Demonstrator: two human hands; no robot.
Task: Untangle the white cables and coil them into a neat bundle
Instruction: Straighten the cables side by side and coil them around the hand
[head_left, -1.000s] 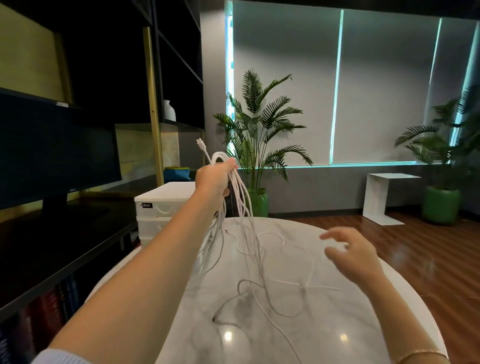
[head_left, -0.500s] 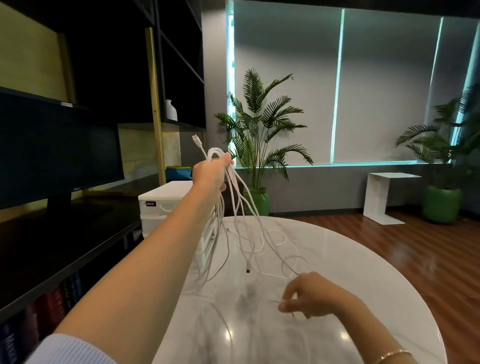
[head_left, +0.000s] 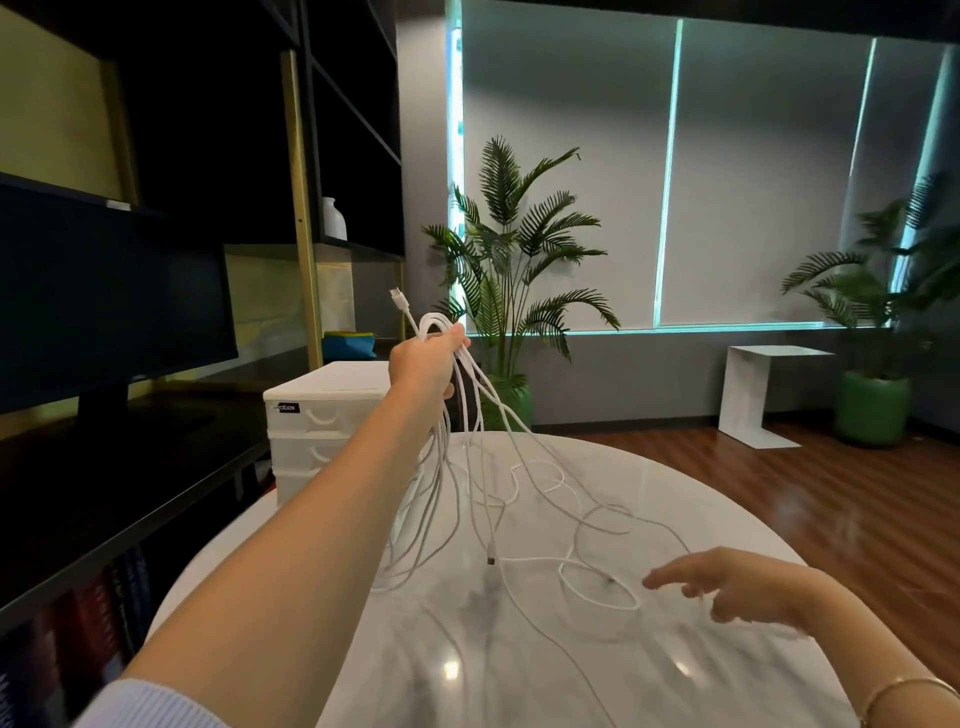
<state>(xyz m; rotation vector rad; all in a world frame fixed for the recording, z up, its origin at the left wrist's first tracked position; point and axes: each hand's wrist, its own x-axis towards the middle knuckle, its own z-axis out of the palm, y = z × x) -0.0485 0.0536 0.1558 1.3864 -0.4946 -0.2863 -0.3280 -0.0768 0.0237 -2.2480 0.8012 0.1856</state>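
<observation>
Starting at the left, a dark monitor (head_left: 111, 296) stands on a black shelf unit, and a white drawer box (head_left: 324, 415) sits just beside the far left edge of the round marble worktop (head_left: 519, 670). Your left hand (head_left: 423, 364) is raised above that edge with the arm stretched forward, its fingers curled tight round a gathered bunch of the white cables (head_left: 467, 415). One connector end (head_left: 397, 299) sticks up past your knuckles. From your grip the strands hang down in long loose loops; some dangle beside your forearm, others trail to the right and lie in tangled loops on the marble, one small closed loop (head_left: 597, 587) lying near the middle of the worktop. A free plug end (head_left: 490, 558) hangs just above the surface. Further right, your right hand (head_left: 727, 584) hovers low over the worktop, fingers extended and loosely spread toward that loop, holding nothing; the hand is blurred, so you cannot tell whether a fingertip touches a strand. A thin bracelet (head_left: 904, 691) circles that wrist. Behind, a potted palm (head_left: 514, 270) stands before the blinds.
</observation>
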